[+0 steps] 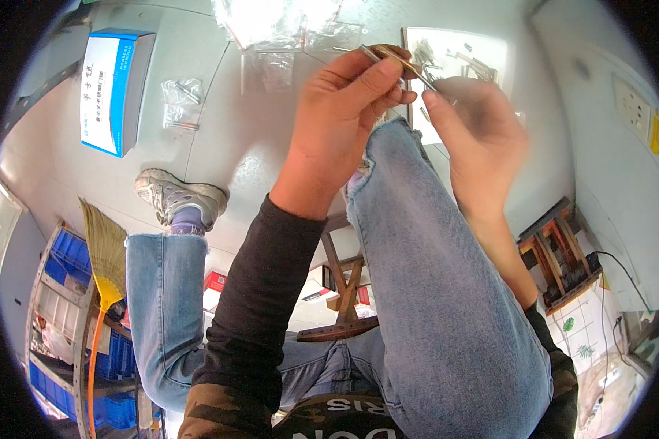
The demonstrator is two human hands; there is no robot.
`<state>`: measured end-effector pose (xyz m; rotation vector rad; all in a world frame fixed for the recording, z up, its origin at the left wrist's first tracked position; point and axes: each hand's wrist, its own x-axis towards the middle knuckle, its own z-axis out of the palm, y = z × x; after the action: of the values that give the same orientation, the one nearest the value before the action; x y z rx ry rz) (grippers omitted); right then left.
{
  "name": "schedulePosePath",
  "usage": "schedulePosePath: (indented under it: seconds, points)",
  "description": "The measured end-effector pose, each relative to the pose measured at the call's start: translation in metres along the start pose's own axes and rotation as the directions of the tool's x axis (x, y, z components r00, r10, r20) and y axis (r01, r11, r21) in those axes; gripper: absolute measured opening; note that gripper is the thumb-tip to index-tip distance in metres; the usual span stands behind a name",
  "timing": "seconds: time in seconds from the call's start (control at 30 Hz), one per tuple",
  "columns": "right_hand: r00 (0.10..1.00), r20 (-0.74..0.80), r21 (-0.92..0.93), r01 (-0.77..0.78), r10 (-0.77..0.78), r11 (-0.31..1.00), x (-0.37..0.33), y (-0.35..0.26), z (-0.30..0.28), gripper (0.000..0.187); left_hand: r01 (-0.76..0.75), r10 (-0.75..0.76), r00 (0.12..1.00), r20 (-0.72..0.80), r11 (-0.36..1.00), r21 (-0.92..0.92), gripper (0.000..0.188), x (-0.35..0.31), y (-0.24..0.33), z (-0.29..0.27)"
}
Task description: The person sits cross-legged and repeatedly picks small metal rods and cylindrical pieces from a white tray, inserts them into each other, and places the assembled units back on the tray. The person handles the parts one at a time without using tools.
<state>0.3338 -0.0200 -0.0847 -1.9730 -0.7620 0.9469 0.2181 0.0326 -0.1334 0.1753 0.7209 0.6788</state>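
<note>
My left hand (337, 110) is closed, thumb pressed on the fingers, around slim shiny metal rods (411, 68); one end sticks out past the thumb. Thumb and fingertips of my right hand (483, 128) come together at the lower right end of a rod; this hand is partly blurred. What else the fingers hold is hidden. Just beyond both hands lies a white sheet or tray (436, 40) with several small metal pins (479, 68) scattered on it. Clear plastic bags (267, 69) lie left of it on the grey floor.
A blue and white box (102, 95) and a small clear bag of metal parts (181, 102) are on the floor at left. A yellow broom (106, 271) leans by a shelf with blue bins (66, 252). A wooden stool (556, 252) stands at right.
</note>
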Motion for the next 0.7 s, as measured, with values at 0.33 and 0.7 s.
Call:
schedulePosePath:
  seconds: [0.33,0.7]
  points:
    - [0.964,0.18,0.107,-0.215,0.194,0.971,0.002,0.004,-0.004,0.021,-0.059,0.08,0.996,-0.038,0.918,0.392,0.017,-0.003,-0.003,-0.001]
    - [0.897,0.143,0.122,-0.436,0.419,0.892,-0.01,0.092,-0.004,0.016,0.191,-0.025,0.966,-0.257,0.738,0.647,0.026,0.024,-0.026,-0.053]
